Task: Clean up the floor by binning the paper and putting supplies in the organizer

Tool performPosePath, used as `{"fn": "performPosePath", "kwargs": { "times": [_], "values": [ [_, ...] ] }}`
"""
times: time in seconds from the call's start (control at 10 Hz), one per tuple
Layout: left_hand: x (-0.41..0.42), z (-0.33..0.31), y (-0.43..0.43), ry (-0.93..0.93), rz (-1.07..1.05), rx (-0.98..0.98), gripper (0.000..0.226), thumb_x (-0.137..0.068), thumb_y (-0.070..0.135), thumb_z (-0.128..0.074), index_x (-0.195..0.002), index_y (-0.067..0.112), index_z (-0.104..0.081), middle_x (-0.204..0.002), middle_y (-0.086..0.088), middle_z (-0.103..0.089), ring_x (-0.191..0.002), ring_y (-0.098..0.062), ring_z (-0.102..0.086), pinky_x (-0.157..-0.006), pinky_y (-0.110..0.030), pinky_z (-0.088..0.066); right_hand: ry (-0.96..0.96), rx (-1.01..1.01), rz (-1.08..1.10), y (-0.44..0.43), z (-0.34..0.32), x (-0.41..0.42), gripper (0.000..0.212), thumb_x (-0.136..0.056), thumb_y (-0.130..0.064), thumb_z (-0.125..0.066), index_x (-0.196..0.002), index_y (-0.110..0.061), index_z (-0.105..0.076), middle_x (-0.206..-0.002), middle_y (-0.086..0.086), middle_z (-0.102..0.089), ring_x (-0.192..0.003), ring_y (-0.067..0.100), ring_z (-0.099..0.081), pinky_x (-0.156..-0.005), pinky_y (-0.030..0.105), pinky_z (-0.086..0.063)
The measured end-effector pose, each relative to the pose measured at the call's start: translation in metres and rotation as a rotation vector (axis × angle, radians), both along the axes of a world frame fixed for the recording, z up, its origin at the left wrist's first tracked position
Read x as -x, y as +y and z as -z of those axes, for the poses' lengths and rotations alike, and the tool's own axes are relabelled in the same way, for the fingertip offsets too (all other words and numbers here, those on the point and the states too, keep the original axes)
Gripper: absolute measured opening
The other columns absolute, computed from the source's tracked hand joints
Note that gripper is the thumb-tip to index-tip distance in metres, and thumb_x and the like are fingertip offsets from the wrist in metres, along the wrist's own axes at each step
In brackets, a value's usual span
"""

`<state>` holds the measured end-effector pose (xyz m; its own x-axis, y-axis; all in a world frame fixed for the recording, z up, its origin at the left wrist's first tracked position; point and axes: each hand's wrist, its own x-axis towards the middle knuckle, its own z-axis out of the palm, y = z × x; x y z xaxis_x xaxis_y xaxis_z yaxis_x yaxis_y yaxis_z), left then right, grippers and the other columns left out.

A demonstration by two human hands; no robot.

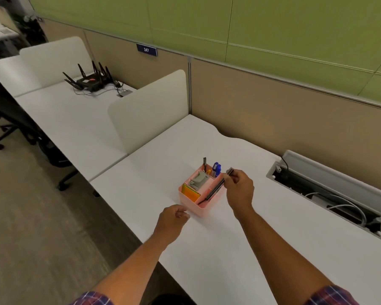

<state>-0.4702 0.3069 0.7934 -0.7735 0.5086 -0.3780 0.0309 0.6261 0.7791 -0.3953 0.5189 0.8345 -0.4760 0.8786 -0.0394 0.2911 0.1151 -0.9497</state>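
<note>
A pink organizer [195, 208] stands on the white desk [218, 249]. Inside it are blue pens [216, 168], a grey stapler [198, 180], orange and green sticky notes [191, 193] and a dark upright pen [205, 163]. My right hand [240, 188] pinches the top of a long dark ruler-like strip [218, 187], which slants down into the organizer's right compartment. My left hand [174, 219] rests curled on the desk just in front of the organizer's near left corner, holding nothing. No paper or bin is in view.
An open cable tray [330, 194] with white cables is sunk in the desk at right. White dividers [150, 111] separate the desks. A black router [90, 81] sits on the neighbouring desk. Office chairs [20, 128] and carpet lie to the left.
</note>
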Motion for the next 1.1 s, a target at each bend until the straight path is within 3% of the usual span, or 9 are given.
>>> {"fn": "performPosePath", "kwargs": {
  "times": [0.1, 0.3, 0.4, 0.6, 0.7, 0.8, 0.9, 1.1],
  "values": [
    [0.009, 0.009, 0.005, 0.006, -0.020, 0.035, 0.037, -0.100, 0.028, -0.062, -0.136, 0.020, -0.063, -0.132, 0.001, -0.068, -0.118, -0.017, -0.063, -0.105, -0.032, -0.051, 0.003, -0.006, 0.026, 0.023, 0.007, 0.020, 0.008, -0.095, -0.022, -0.064, -0.102, -0.022, -0.069, -0.092, -0.005, -0.074, -0.085, 0.010, -0.071, -0.078, 0.031, -0.060],
    [0.020, 0.027, 0.007, -0.012, -0.075, 0.077, 0.037, -0.100, 0.027, -0.061, -0.136, 0.019, -0.062, -0.135, -0.001, -0.068, -0.121, -0.017, -0.064, -0.104, -0.030, -0.050, -0.169, -0.026, -0.084, 0.033, 0.051, 0.046, 0.009, -0.095, -0.018, -0.061, -0.100, -0.020, -0.068, -0.087, -0.006, -0.071, -0.081, 0.013, -0.069, -0.074, 0.034, -0.059],
    [0.024, 0.036, 0.004, 0.019, -0.079, 0.120, 0.034, -0.100, 0.029, -0.063, -0.134, 0.022, -0.063, -0.134, 0.000, -0.068, -0.119, -0.016, -0.065, -0.100, -0.027, -0.050, -0.281, -0.009, -0.178, 0.025, 0.077, 0.049, 0.008, -0.096, -0.015, -0.059, -0.094, -0.019, -0.065, -0.083, -0.006, -0.069, -0.077, 0.014, -0.068, -0.067, 0.029, -0.057],
    [0.028, 0.043, 0.000, 0.046, -0.087, 0.163, 0.032, -0.100, 0.030, -0.064, -0.132, 0.025, -0.063, -0.133, 0.001, -0.066, -0.117, -0.015, -0.064, -0.100, -0.029, -0.054, -0.414, 0.005, -0.186, 0.022, 0.115, 0.058, 0.008, -0.095, -0.028, -0.061, -0.087, -0.027, -0.062, -0.083, -0.009, -0.070, -0.076, 0.018, -0.069, -0.074, 0.045, -0.063],
    [0.028, 0.044, 0.002, 0.051, -0.081, 0.174, 0.033, -0.100, 0.030, -0.064, -0.132, 0.026, -0.063, -0.134, 0.001, -0.066, -0.118, -0.015, -0.064, -0.101, -0.031, -0.054, -0.420, 0.028, -0.198, 0.021, 0.121, 0.058, 0.008, -0.097, -0.031, -0.060, -0.102, -0.026, -0.064, -0.097, -0.005, -0.073, -0.084, 0.019, -0.070, -0.080, 0.045, -0.063],
    [0.026, 0.042, 0.005, 0.058, -0.073, 0.175, 0.033, -0.100, 0.028, -0.064, -0.133, 0.025, -0.063, -0.135, 0.001, -0.065, -0.120, -0.015, -0.064, -0.101, -0.030, -0.054, -0.394, 0.056, -0.194, 0.018, 0.118, 0.056, 0.032, -0.099, -0.026, -0.061, -0.130, -0.019, -0.061, -0.130, 0.000, -0.068, -0.111, 0.025, -0.068, -0.097, 0.042, -0.057],
    [0.025, 0.040, 0.004, 0.053, -0.070, 0.166, 0.033, -0.100, 0.027, -0.064, -0.133, 0.024, -0.063, -0.136, 0.001, -0.065, -0.121, -0.015, -0.063, -0.101, -0.029, -0.053, -0.381, 0.070, -0.160, 0.020, 0.115, 0.056, 0.038, -0.097, -0.022, -0.065, -0.134, -0.014, -0.060, -0.133, 0.003, -0.066, -0.117, 0.028, -0.066, -0.098, 0.040, -0.054],
    [0.025, 0.032, 0.003, 0.063, -0.075, 0.132, 0.034, -0.100, 0.028, -0.064, -0.134, 0.025, -0.062, -0.138, 0.002, -0.063, -0.124, -0.016, -0.062, -0.101, -0.028, -0.051, -0.432, 0.049, -0.065, 0.029, 0.117, 0.051, 0.043, -0.090, -0.025, -0.073, -0.131, -0.016, -0.062, -0.127, 0.010, -0.065, -0.111, 0.029, -0.066, -0.086, 0.041, -0.059]
  ]
}}
